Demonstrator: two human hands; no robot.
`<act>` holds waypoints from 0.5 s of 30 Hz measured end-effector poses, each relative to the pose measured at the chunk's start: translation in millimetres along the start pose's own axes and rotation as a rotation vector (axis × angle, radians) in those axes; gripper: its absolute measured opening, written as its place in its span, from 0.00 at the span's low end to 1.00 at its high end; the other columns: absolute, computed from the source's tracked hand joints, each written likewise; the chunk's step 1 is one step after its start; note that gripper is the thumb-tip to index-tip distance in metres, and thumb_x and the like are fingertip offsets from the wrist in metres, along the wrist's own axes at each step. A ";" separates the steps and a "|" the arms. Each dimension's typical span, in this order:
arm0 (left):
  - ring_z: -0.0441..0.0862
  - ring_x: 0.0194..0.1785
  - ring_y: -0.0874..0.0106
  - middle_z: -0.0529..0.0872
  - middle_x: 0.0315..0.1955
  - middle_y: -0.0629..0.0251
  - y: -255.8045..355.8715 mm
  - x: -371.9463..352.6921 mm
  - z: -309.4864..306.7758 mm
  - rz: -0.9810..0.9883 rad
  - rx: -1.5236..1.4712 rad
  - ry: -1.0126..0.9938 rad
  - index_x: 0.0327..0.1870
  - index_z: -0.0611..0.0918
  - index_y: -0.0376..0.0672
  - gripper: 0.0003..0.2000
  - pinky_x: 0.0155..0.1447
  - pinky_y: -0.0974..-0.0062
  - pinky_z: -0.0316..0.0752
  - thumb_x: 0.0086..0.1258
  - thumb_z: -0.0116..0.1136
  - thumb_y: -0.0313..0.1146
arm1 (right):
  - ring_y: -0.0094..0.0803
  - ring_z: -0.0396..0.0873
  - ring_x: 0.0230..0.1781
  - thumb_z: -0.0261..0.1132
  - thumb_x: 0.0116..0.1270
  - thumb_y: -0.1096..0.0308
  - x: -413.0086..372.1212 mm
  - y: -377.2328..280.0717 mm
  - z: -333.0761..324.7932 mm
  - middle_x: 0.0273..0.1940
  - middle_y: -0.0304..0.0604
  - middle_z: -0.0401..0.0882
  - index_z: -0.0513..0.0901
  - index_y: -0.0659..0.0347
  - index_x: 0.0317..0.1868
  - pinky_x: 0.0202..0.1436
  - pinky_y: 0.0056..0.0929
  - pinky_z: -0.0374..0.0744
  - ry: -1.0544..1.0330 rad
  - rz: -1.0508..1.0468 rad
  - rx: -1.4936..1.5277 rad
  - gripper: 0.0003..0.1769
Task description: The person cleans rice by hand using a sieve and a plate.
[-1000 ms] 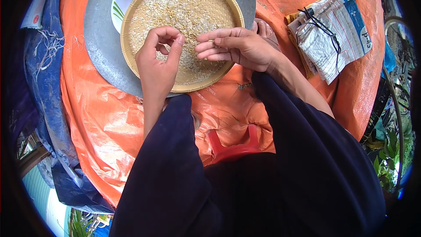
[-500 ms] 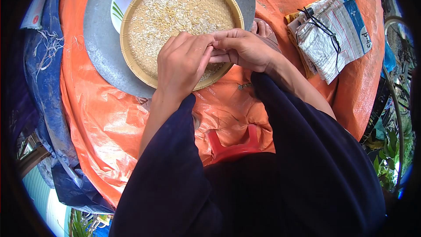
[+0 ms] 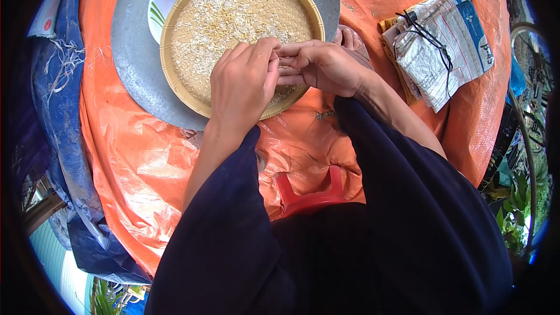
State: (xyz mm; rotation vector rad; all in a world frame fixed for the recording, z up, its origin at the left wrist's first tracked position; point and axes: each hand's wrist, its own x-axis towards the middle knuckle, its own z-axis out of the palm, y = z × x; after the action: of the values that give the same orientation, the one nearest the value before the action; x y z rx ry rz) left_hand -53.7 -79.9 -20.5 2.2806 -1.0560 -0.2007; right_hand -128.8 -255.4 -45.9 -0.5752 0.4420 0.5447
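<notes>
Grain (image 3: 224,20) lies spread, seemingly for visibility, beneath the left hand (image 3: 239,90) and right hand (image 3: 332,69), whose grip I cannot tell.

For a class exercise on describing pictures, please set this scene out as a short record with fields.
Left hand: fingers bent, meeting the right hand's fingers; grip hidden
Left hand position: left hand over the basket's near side
Right hand: right hand, palm turned inward
Container: round woven basket
Contents: white and yellow grains
Under basket: patterned plate, grey round tray
Ground cover: orange tarp
Right side: folded sacks
</notes>
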 end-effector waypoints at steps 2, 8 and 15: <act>0.85 0.36 0.65 0.86 0.31 0.65 3.7 1.2 -1.9 0.031 0.034 0.002 0.47 0.82 0.44 0.16 0.42 0.66 0.78 0.58 0.68 0.23 | 0.39 0.76 0.65 0.45 0.64 0.78 -1.7 -1.0 4.7 0.68 0.55 0.72 0.63 0.77 0.72 0.71 0.37 0.74 0.033 0.018 -0.046 0.33; 0.83 0.37 0.62 0.84 0.31 0.62 -0.6 1.3 9.2 0.103 0.023 0.041 0.48 0.81 0.42 0.17 0.43 0.65 0.78 0.56 0.66 0.21 | 0.39 0.75 0.67 0.45 0.61 0.77 0.3 0.8 -0.4 0.70 0.54 0.69 0.62 0.77 0.73 0.71 0.35 0.74 -0.040 0.012 -0.044 0.36; 0.83 0.36 0.64 0.84 0.30 0.62 -3.6 -1.2 10.1 0.111 -0.036 0.094 0.44 0.79 0.41 0.15 0.40 0.66 0.80 0.56 0.65 0.19 | 0.39 0.75 0.67 0.45 0.62 0.78 0.3 -1.6 1.5 0.70 0.55 0.70 0.63 0.78 0.72 0.72 0.36 0.73 -0.057 0.009 -0.017 0.35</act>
State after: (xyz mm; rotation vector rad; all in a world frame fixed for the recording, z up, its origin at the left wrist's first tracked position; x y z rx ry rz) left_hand -55.9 -82.0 -30.8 2.1701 -1.1166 -0.0661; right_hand -127.2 -255.5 -44.2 -0.5724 0.3867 0.5726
